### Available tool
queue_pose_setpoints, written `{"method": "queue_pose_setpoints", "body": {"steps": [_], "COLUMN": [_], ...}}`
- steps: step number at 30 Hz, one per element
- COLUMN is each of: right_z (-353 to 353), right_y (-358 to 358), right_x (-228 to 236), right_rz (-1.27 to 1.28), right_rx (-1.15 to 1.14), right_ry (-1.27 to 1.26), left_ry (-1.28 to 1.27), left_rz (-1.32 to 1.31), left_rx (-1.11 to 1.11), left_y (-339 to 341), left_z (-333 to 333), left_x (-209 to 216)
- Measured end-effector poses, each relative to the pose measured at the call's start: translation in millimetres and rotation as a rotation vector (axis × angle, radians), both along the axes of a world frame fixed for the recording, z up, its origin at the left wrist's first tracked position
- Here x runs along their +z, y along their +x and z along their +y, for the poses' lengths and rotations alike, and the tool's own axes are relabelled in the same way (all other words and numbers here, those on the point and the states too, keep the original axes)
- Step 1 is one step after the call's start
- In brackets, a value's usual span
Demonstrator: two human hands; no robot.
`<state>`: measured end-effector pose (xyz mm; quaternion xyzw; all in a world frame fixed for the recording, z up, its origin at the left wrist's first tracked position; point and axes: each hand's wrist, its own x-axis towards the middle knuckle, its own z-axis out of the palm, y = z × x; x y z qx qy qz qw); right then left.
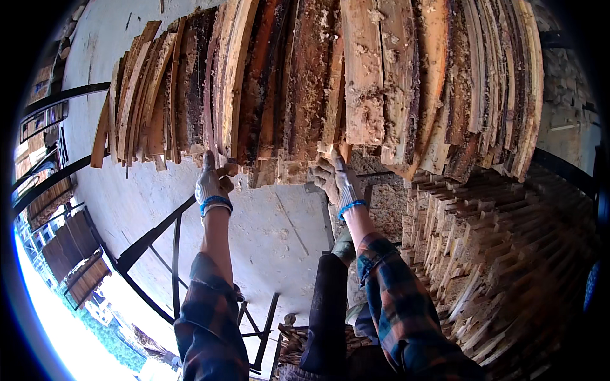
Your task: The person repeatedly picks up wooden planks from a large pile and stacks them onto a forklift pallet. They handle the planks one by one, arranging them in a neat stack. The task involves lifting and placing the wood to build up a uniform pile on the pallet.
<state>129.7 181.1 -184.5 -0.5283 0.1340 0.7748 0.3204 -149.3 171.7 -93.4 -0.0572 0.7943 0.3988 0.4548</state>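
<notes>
A row of rough wooden boards [365, 76] extended across the upper part of the view, packed side by side, several faces coated with crumbly debris. The left hand [214, 182] was at the row's near edge, left of its middle, touching the end of a narrow strip. The right hand [338, 181] was at the same edge, nearer the middle, against another narrow board's end. On both hands the digits were partly bent, 1 digit extended toward the wood; whether either had closed around a board could not be told. Both wore pale, soiled gloves with blue cuffs [216, 201]. Below the row's right portion stood a 2nd stack of wood [464, 247]. A dark metal frame [152, 236] stood at left over a pale floor [270, 232].
</notes>
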Motion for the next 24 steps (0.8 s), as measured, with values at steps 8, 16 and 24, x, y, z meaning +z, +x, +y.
{"method": "queue_pose_setpoints", "body": {"steps": [8, 16, 24], "right_z": [-25.0, -40.4, 12.4], "right_y": [-43.9, -43.2, -20.4], "right_x": [-60.8, -83.8, 10.0], "right_rz": [-0.264, -0.629, -0.182], "right_rx": [0.259, 0.689, 0.003], "right_ry": [0.088, 0.479, 0.255], "left_ry": [0.065, 0.174, 0.146], "left_rz": [0.192, 0.086, 0.043], "left_rx": [-0.19, -0.105, -0.149], "left_y": [20.4, 63.6, 38.8], "left_z": [-5.2, -0.3, 1.3], "left_x": [-24.1, -2.2, 10.7]}}
